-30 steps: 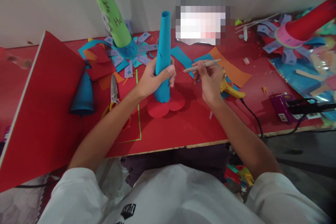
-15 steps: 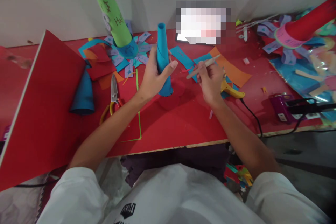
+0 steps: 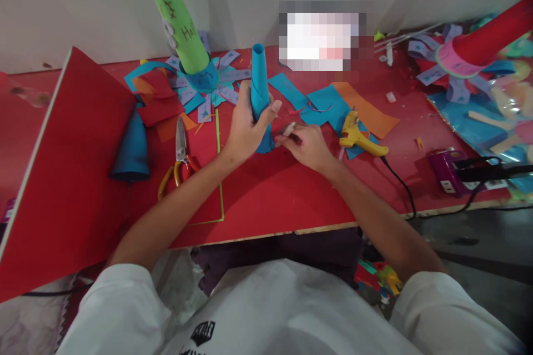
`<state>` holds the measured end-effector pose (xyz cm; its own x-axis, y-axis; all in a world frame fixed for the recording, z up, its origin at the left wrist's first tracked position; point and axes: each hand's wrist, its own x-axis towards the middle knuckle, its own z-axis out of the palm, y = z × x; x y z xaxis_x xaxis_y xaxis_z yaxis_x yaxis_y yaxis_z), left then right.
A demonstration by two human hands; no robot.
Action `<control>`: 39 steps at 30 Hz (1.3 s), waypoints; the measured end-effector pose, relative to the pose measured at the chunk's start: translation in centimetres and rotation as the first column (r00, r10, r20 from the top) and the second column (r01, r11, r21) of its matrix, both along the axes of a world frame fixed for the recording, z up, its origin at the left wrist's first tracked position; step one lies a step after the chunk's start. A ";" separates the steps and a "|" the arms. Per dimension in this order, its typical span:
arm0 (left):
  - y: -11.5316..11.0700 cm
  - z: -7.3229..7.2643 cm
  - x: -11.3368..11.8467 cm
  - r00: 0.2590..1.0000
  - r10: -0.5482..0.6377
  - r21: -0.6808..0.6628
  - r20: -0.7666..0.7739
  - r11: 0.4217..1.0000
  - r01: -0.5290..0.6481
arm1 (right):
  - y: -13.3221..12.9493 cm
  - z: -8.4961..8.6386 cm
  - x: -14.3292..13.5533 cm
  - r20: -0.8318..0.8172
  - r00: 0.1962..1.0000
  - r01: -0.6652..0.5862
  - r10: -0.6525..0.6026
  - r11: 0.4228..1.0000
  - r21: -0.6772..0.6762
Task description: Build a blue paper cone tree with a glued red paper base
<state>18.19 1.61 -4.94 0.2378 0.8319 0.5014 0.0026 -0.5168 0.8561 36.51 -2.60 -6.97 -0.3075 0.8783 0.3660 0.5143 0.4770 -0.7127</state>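
The left hand (image 3: 245, 130) is closing around a tapering tube of rolled blue paper (image 3: 259, 75), its fingers curling behind and its thumb lying along the right side. The tube is standing nearly upright in front of the person, narrow end at twelve o'clock and wider foot at six, above the red-topped bench (image 3: 283, 199); whether the foot is touching the surface, I cannot tell. At four o'clock from the tube, the right hand (image 3: 312, 147) is bunching its fingers in a tight pinch on a slim, pale stick (image 3: 288, 129), mostly hidden by the grip. Those fingertips are hovering just beside the tube's foot; contact is not clear. Counting from the tube, a yellow plastic glue gun (image 3: 357, 137) with a black cord is lying at three o'clock, near flat orange paper (image 3: 377, 113). Scissors with yellow and red handles (image 3: 180, 144) are resting at eight o'clock, and a lettered green paper tube (image 3: 179, 22) is leaning at ten.
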 end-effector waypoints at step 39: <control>0.9 2.0 -0.4 0.984 0.147 0.076 0.102 0.985 -0.155 | 1.0 0.4 2.6 -0.485 0.768 0.407 -0.419 0.903 -0.137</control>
<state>17.82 2.49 -2.90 0.0598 0.8090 0.5848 0.0065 -0.5862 0.8102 39.07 -1.60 -6.58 0.3025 0.8886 0.3449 0.2360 0.2808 -0.9303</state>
